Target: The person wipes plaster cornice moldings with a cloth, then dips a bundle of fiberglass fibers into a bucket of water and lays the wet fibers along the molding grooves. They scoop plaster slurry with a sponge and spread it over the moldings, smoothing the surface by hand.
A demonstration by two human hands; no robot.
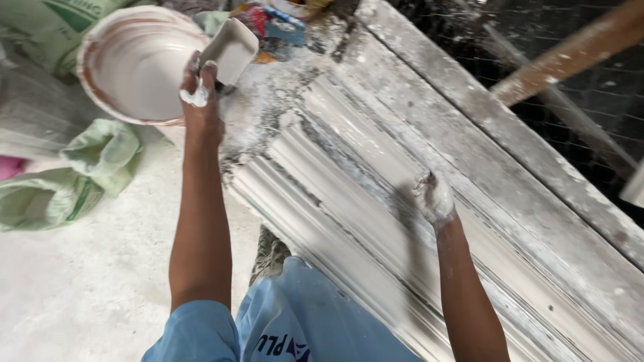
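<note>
left hand [200, 100] closed on scoop [230, 50] over basin [134, 60] | right hand [435, 199] plaster-coated, flat, holding nothing, on moulding [349, 201] mid-bench

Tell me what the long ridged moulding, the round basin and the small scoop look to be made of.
The long white ridged moulding looks like cast plaster: matte, chalky, with wet smears under the right hand. The round white-coated basin seems plastic or rubber; a reddish rim shows through the coating. The small pale squarish scoop in the left hand looks like thin plastic, though plaster hides its surface.
</note>
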